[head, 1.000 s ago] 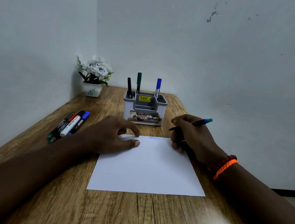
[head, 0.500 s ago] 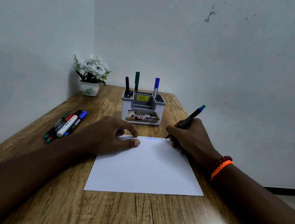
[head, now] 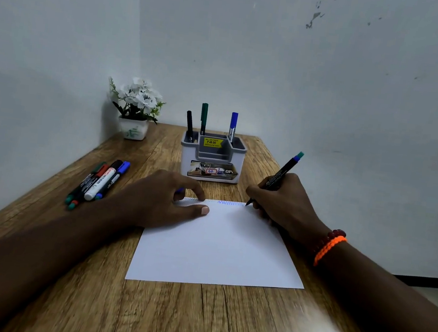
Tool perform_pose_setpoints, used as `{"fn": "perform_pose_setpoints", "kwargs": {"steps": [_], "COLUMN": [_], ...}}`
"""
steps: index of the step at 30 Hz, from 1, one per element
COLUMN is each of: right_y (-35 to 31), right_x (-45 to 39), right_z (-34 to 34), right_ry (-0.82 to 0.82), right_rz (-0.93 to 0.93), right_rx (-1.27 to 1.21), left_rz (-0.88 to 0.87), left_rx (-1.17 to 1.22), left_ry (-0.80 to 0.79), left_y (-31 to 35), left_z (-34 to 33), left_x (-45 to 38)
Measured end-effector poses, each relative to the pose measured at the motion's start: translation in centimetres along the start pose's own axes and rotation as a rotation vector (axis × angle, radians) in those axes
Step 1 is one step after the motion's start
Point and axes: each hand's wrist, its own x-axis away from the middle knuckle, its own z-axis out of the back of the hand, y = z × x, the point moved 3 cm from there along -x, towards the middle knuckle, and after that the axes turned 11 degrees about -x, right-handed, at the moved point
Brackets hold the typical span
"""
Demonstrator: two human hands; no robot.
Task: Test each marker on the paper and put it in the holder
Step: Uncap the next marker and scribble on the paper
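Note:
A white paper sheet (head: 218,248) lies on the wooden table (head: 166,314), with blue zigzag scribbles (head: 228,203) along its far edge. My right hand (head: 285,201) grips a black marker with a teal end (head: 283,171); its tip touches the paper's far right corner. My left hand (head: 158,199) rests on the paper's far left corner, thumb flat, with a small blue cap (head: 180,190) tucked under its curled fingers. Behind the paper stands the grey-and-white holder (head: 211,165), holding a black marker (head: 189,123), a green marker (head: 203,117) and a blue marker (head: 233,123).
Several loose markers (head: 100,181) lie side by side on the table to the left of my left hand. A white flower pot (head: 135,117) sits in the back left corner against the wall. The table's right edge runs close past my right wrist.
My right hand has swung the marker from nearly level to upright and brought its tip down to the paper's far right corner. My left hand has stayed put.

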Motion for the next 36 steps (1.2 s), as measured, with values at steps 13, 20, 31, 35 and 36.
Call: {"fn": "perform_pose_setpoints", "kwargs": {"steps": [13,20,31,35,36], "right_y": [-0.15,0.15,0.21,0.28,0.29], "right_x": [0.04,-0.08,-0.29,-0.24,-0.24], "right_z": [0.06,0.21,0.17,0.31,0.28], "right_ry": [0.024,0.047,0.060,0.069,0.069], "right_rz": [0.012,0.000,-0.016,-0.026,-0.023], "right_rx": [0.002,-0.015,-0.010,-0.028,-0.024], "left_rz": [0.000,0.005,0.011,0.004,0.002], "left_rx": [0.009,0.029,0.010,0.015,0.018], "left_ry": [0.029,0.027,0.026,0.025,0.026], "left_y": [0.17,0.05,-0.01,-0.10,-0.09], "left_z": [0.06,-0.02,0.02,-0.06,-0.05], "left_x": [0.05,0.09,0.11,0.05,0.05]}}
